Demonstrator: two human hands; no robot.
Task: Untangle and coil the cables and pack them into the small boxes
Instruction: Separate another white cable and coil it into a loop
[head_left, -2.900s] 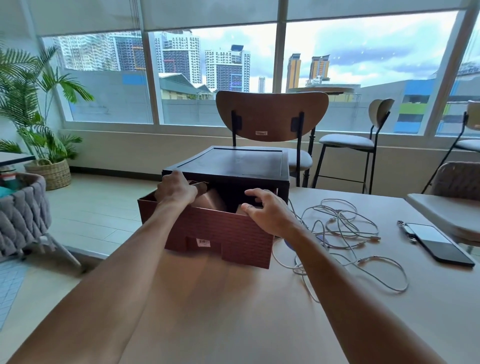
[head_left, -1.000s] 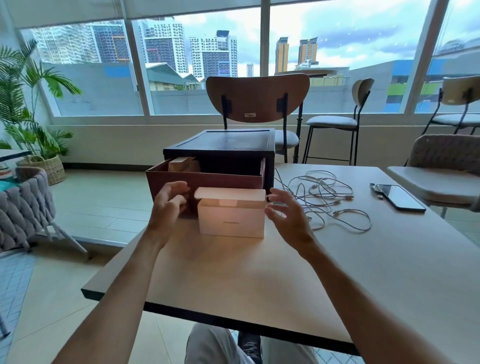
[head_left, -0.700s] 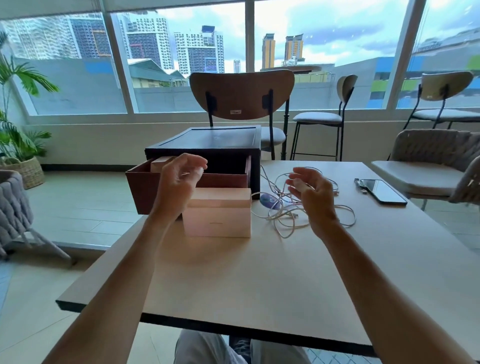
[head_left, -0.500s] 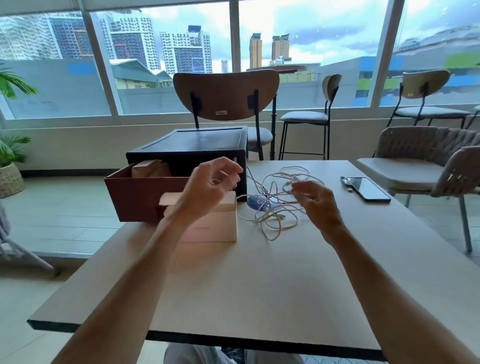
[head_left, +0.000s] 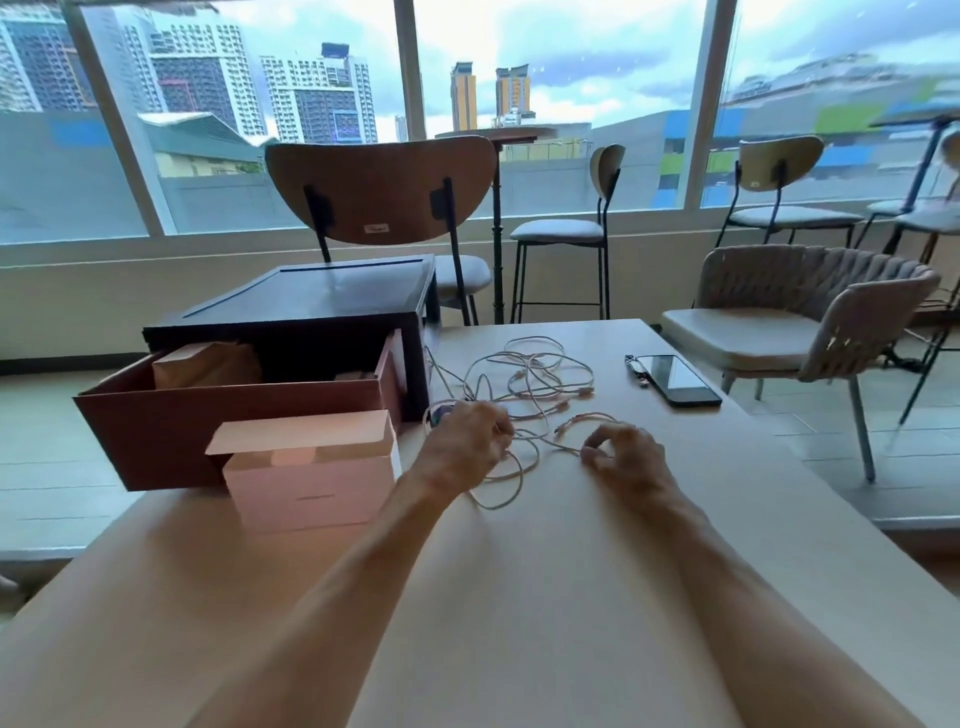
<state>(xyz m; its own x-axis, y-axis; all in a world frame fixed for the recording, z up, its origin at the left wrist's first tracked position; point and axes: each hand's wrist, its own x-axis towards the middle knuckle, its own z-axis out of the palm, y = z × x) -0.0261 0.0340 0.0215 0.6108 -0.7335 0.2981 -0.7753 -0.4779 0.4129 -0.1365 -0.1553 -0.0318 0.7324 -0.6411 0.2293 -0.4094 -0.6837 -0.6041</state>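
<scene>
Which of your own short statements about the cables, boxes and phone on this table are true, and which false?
The pink box stands on the table with its flap open. True.
The smartphone lies in the pink box. False: it lies on the table, right of the cables.
The left hand and the right hand both hold cables. True.
The drawer is closed. False: it is pulled out.

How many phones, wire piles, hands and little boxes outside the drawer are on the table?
Phone: 1
Wire pile: 1
Hands: 2 (left hand, right hand)
Little pink box: 1
Total: 5
</scene>
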